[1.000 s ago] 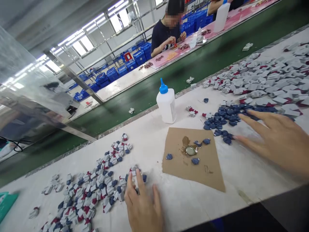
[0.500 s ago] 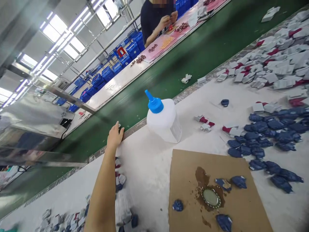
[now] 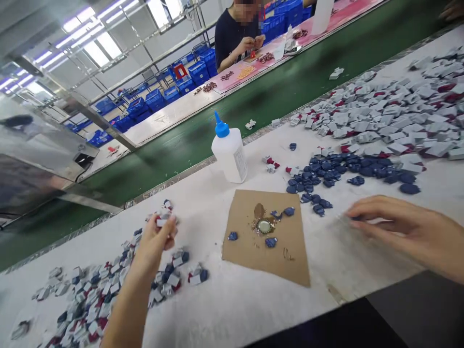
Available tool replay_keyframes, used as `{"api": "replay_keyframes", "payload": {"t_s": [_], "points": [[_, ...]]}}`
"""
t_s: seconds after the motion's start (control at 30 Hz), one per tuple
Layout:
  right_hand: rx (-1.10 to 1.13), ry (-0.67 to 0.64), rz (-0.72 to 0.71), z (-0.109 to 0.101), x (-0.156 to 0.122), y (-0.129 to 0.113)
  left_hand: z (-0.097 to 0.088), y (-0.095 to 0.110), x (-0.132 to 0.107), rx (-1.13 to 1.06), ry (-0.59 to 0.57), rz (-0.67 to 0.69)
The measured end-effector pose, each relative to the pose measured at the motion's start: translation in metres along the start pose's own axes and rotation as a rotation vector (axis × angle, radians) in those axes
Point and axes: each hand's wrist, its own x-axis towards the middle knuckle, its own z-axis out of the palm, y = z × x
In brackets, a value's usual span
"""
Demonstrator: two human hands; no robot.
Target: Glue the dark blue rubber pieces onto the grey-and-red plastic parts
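My left hand (image 3: 157, 237) is over a pile of small grey, red and navy pieces (image 3: 105, 290), its fingers curled. A small grey piece (image 3: 160, 223) shows between the thumb and fingers. My right hand (image 3: 398, 232) is on the right over the table, loosely bent, thumb and fingers apart, with nothing seen in it. Nearest to it are loose navy blue pieces (image 3: 319, 209). Between the hands lies a brown cardboard sheet (image 3: 250, 261), bearing a bottle cap (image 3: 264, 226) amid a wet stain and a few navy pieces (image 3: 270, 242).
A white squeeze bottle (image 3: 230, 154) with a blue nozzle stands behind the cardboard. Many grey and red pieces (image 3: 391, 111) are spread at the far right. Beyond runs a green conveyor belt (image 3: 203, 140). Across it a person (image 3: 235, 43) handles small parts beside blue crates (image 3: 155, 99).
My left hand has drawn back from the belt edge to the piece pile, its fingers now curled. My right hand has come into view. The camera view has shifted, showing more table.
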Motion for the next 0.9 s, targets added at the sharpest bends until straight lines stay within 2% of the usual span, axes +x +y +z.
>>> {"api": "replay_keyframes", "payload": {"t_s": [0.1,0.17,0.23,0.37,0.5,0.57,0.63,0.7,0.77,0.83,0.87,0.9], "points": [[0.381,-0.285,0.108,0.02,0.004,-0.043,0.016,-0.008,-0.069,-0.454,-0.107,-0.141],[0.51,-0.377,0.175,0.032,0.005,-0.066,0.029,-0.011,-0.102,-0.678,-0.128,-0.215],[0.564,-0.445,0.209,0.041,0.004,-0.082,0.042,-0.016,-0.126,-0.752,-0.101,-0.243],[0.565,-0.463,0.235,0.052,0.002,-0.094,0.07,-0.028,-0.152,-0.864,-0.116,-0.307],[0.465,-0.381,0.184,0.062,-0.002,-0.097,0.098,-0.031,-0.161,-0.934,-0.176,-0.334],[0.398,-0.329,0.118,0.067,-0.008,-0.1,0.111,-0.026,-0.164,-0.948,-0.198,-0.36],[0.324,-0.318,0.003,0.071,-0.017,-0.103,0.123,-0.021,-0.164,-0.968,-0.27,-0.387],[0.25,-0.357,-0.227,0.073,-0.027,-0.105,0.133,-0.018,-0.165,-0.981,-0.363,-0.398],[0.182,-0.358,-0.527,0.074,-0.038,-0.1,0.14,-0.017,-0.166,-0.96,-0.395,-0.422],[0.12,-0.282,-0.738,0.077,-0.047,-0.087,0.147,-0.018,-0.169,-0.944,-0.316,-0.442],[0.085,-0.224,-0.772,0.081,-0.05,-0.079,0.15,-0.02,-0.17,-0.95,-0.237,-0.415],[0.049,-0.188,-0.741,0.088,-0.05,-0.07,0.152,-0.022,-0.17,-0.958,-0.146,-0.364]]}}
